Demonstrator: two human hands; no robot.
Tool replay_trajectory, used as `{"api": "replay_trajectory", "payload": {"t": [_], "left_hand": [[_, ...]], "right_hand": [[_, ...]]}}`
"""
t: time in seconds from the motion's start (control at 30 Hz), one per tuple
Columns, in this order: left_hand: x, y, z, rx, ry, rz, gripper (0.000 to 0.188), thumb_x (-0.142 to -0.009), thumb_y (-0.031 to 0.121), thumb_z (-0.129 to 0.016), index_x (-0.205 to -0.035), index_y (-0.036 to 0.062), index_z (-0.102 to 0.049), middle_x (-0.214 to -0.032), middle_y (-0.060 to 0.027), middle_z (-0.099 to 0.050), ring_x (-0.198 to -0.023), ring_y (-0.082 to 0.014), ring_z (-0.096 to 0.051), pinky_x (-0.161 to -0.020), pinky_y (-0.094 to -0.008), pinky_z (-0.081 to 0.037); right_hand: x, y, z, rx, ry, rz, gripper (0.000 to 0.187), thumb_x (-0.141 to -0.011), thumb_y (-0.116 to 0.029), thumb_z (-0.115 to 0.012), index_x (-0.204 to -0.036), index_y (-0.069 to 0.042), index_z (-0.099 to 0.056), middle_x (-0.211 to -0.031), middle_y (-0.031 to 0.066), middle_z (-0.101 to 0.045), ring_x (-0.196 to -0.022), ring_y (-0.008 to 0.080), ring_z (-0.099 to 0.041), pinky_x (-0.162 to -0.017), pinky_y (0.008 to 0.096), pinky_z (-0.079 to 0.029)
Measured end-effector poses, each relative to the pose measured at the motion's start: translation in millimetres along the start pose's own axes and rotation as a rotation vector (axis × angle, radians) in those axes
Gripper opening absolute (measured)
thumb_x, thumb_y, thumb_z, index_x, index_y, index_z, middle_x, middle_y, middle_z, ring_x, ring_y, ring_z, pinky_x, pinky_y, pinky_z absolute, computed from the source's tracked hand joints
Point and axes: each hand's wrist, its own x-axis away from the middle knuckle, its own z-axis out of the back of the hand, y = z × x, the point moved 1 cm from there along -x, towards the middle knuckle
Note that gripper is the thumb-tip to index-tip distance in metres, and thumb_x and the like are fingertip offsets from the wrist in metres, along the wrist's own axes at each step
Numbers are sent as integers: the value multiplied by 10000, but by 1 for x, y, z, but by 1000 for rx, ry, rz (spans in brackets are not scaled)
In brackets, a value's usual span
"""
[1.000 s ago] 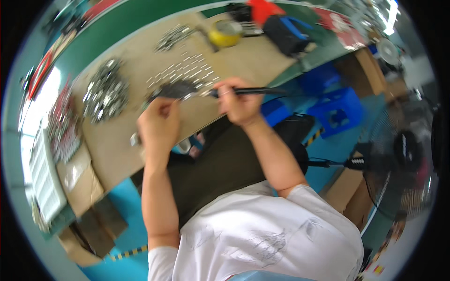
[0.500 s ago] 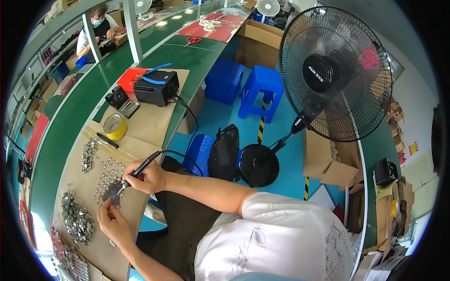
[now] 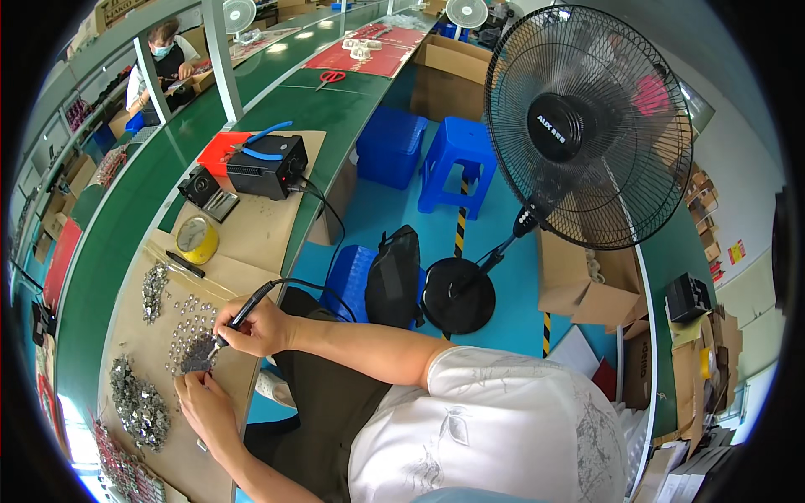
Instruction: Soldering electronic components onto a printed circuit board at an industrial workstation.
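My right hand [image 3: 262, 327] is closed around the black handle of a soldering iron [image 3: 243, 312], held like a pen. Its metal tip points down and left at a dark grey patch [image 3: 198, 347] on the brown work sheet. Just below the tip is my left hand [image 3: 206, 409], thumb and fingers pinched together. What they grip is too small to make out. Small round shiny parts [image 3: 191, 322] lie spread around the patch. Left of my left hand is a heap of small metal parts [image 3: 138, 407]; a smaller heap of metal parts [image 3: 153, 292] lies farther back.
Beyond my hands are a yellow tape roll [image 3: 198, 240], a black pen-like tool [image 3: 185, 264], an open black case [image 3: 208, 193] and a black power box [image 3: 270, 168] carrying blue-handled cutters [image 3: 267, 154]. Bundled reddish parts [image 3: 126, 465] lie nearest. A standing fan [image 3: 579, 126] is to the right.
The whole view has shifted slightly. The fingers of my left hand are drawn closer together beneath the iron's tip. My right hand keeps its hold on the soldering iron.
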Motion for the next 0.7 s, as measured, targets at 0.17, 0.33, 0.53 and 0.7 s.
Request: {"api": "replay_trajectory", "payload": {"t": [0.17,0.33,0.53,0.7], "left_hand": [[-9,-5,1,-52,-82,-34,91,-948,72,-631,-944,-18,-617,-1024,-207,-608,-936,-423,-643,-821,-518,-505],[-15,-1,6,-87,-141,-71,91,-947,69,-632,-954,-21,-623,-1025,-212,-614,-942,-422,-647,-827,-515,-511],[-16,2,11,-96,-160,-99,93,-945,65,-630,-963,-26,-621,-1028,-218,-615,-947,-426,-647,-832,-517,-511],[-19,0,5,-81,-150,-124,91,-926,48,-630,-961,-35,-615,-1029,-226,-612,-943,-433,-644,-826,-523,-509]], "right_hand": [[0,1,0,20,-1,19,43,-923,-61,-694,-957,-38,-707,-767,-1,-655,-569,35,-528,-515,227,-407],[-1,-1,2,22,0,-9,45,-914,-60,-704,-951,-36,-705,-755,8,-659,-580,53,-553,-524,239,-426],[-1,0,1,27,1,-1,43,-912,-61,-706,-947,-36,-705,-757,11,-663,-580,56,-559,-523,240,-428],[-1,0,4,38,10,26,36,-917,-60,-699,-948,-43,-704,-766,6,-659,-567,42,-541,-510,228,-412]]}}
